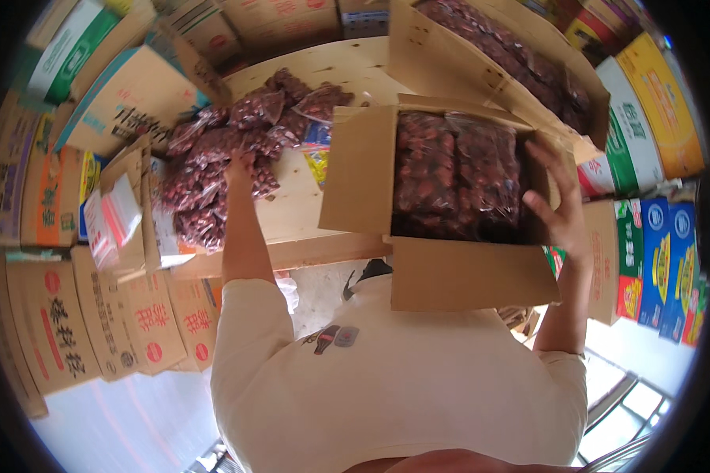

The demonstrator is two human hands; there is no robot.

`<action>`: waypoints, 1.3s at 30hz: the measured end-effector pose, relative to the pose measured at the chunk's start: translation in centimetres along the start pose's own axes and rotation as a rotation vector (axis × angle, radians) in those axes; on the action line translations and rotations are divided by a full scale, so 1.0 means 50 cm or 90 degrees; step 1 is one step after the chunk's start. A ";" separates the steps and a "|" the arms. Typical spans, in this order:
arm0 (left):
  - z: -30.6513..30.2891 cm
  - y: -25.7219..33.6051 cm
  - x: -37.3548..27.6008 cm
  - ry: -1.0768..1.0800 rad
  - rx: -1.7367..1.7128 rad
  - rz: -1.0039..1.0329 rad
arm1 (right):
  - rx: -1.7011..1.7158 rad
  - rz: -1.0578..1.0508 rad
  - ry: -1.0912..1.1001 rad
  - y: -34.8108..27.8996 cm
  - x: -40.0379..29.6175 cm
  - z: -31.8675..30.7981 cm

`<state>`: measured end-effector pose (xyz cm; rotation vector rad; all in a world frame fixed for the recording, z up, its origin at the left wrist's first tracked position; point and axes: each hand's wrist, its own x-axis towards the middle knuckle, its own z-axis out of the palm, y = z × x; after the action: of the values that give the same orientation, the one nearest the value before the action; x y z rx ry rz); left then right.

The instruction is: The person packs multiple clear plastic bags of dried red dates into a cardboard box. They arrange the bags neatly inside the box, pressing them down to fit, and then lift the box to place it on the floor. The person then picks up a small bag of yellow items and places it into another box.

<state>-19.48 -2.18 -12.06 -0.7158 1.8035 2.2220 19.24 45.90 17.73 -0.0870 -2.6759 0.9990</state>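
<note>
On the left, my left hand [239, 165] reaches onto a heap of clear plastic bags [213, 177] filled with dark red dried fruit that looks like dates. Its fingers are partly lost among the bags, so whether they grip one is unclear. An open cardboard box [355, 171] stands before me to the right, its near and left flaps folded outward. Two similar bags lie side by side inside, a left bag [424, 165] and a right bag [488, 165]. My right hand [559, 201] is at the box's right wall, fingers spread and thumb apart, beside the right bag.
Behind the open box, a longer carton [449, 77] holds more bagged dried fruit. The wooden tabletop [355, 65] bears yellow and blue packets [316, 142]. Stacked cartons flank me, including a printed carton [133, 97] at left and blue boxes [657, 260] at right.
</note>
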 end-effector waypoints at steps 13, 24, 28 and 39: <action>0.050 0.340 -0.121 0.009 0.060 0.440 | 0.032 0.132 0.168 0.052 -0.107 -0.058; 0.452 0.411 -0.821 -0.648 0.003 0.316 | 0.120 -0.179 0.121 0.016 -0.043 -0.053; 0.537 0.294 -0.811 -0.854 0.270 0.256 | 0.132 -0.110 0.023 -0.008 -0.062 -0.033; 0.563 0.130 -0.847 -0.869 0.409 0.335 | -0.130 -0.063 0.146 0.051 -0.057 -0.017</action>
<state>7.38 29.59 17.85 1.2068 1.6699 1.3531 22.08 47.94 15.99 -0.1025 -2.5338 0.6424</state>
